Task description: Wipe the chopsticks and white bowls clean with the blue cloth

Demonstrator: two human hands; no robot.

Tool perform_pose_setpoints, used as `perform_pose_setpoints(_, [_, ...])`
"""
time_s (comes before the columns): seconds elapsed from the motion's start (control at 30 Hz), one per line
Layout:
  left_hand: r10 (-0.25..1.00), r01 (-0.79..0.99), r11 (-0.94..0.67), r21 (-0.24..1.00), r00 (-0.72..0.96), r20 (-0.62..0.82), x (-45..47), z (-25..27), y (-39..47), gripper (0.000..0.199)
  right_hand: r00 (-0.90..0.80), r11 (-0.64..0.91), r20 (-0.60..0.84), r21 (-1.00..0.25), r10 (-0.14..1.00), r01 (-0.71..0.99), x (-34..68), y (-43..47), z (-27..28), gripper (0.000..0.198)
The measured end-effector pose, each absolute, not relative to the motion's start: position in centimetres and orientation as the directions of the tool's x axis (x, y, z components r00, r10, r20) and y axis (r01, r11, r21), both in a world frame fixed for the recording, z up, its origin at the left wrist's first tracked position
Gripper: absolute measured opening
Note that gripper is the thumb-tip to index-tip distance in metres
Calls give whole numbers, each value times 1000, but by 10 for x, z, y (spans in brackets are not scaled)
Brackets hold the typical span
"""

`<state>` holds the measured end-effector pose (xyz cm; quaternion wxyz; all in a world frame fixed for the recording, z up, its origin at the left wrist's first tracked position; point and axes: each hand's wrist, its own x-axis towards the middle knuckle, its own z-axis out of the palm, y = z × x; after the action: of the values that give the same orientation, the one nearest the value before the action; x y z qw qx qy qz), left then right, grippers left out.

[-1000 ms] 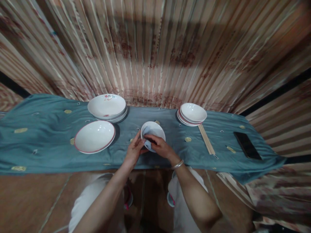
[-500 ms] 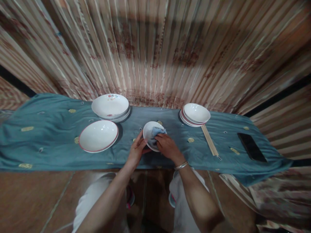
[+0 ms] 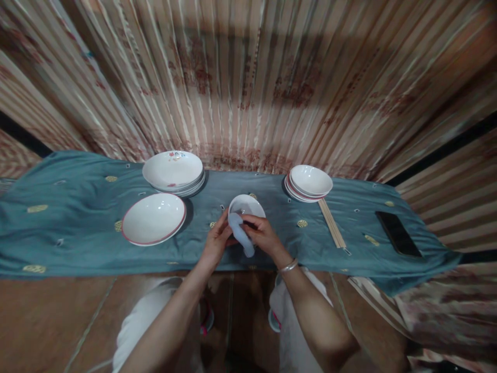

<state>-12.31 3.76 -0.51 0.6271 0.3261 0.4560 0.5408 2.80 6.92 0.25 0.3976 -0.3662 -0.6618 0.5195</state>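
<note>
A small white bowl (image 3: 252, 203) is held near the front edge of the cloth-covered table. My left hand (image 3: 218, 235) grips its left side, with some fingers hidden beneath and behind it. In my right hand (image 3: 264, 235) is a light blue cloth (image 3: 241, 235), pinched between thumb and fingers. The cloth hangs over the bowl's near rim and partly covers the inside. A silver bracelet (image 3: 289, 265) circles my right wrist.
Left of the bowl are a red-rimmed dish (image 3: 154, 218) and a stack of flowered plates (image 3: 173, 171). To the right stand stacked bowls (image 3: 311, 180), chopsticks (image 3: 332, 224) and a black phone (image 3: 398, 234). A pleated curtain (image 3: 240, 93) hangs behind the table (image 3: 85, 223).
The cloth was bunched inside the bowl; now it is drawn out over the near rim and hangs down. My left hand keeps its hold on the bowl.
</note>
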Motion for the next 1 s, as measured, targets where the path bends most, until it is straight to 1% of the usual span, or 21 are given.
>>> perform_pose_setpoints(0.07, [979, -358, 193, 914, 6, -204, -122, -3, 37, 72, -300, 301, 262, -949, 917, 91, 18, 69, 6, 32])
perform_pose_setpoints(0.17, [983, -334, 174, 926, 6, -182, -121, -2, 37, 71, -207, 463, 421, -855, 883, 234, 10, 73, 14, 31])
perform_pose_setpoints(0.23, [984, -328, 173, 929, 24, -175, -120, -2, 38, 72, -193, 515, 478, -788, 857, 337, 8, 78, 17, 31])
perform_pose_setpoints(0.33, [980, -314, 199, 928, 35, -198, -120, -4, 38, 76, -205, 537, 505, -703, 839, 467, 7, 90, 18, 31])
perform_pose_setpoints(0.4, [976, -304, 214, 928, 29, -216, -121, -4, 38, 79, -189, 517, 505, -656, 842, 551, 9, 99, 14, 33])
perform_pose_setpoints(0.5, [976, -299, 214, 930, 29, -216, -121, -7, 38, 81, -119, 436, 493, -600, 862, 671, 16, 112, 6, 34])
perform_pose_setpoints(0.6, [978, -301, 201, 932, 14, -207, -121, -8, 39, 82, -78, 361, 467, -557, 881, 748, 28, 120, -4, 32])
perform_pose_setpoints(0.7, [976, -300, 212, 930, 18, -217, -121, -5, 38, 82, -66, 311, 419, -550, 905, 775, 42, 119, -18, 31])
perform_pose_setpoints(0.83, [973, -310, 227, 923, 29, -229, -121, 2, 37, 79, 7, 239, 387, -583, 922, 777, 58, 111, -35, 31])
perform_pose_setpoints(0.9, [973, -319, 224, 921, 29, -227, -121, 3, 37, 78, 29, 215, 367, -605, 930, 766, 61, 110, -36, 31])
perform_pose_setpoints(1.0, [973, -322, 224, 920, 29, -228, -120, 2, 37, 78, 12, 208, 327, -630, 945, 748, 57, 112, -27, 30])
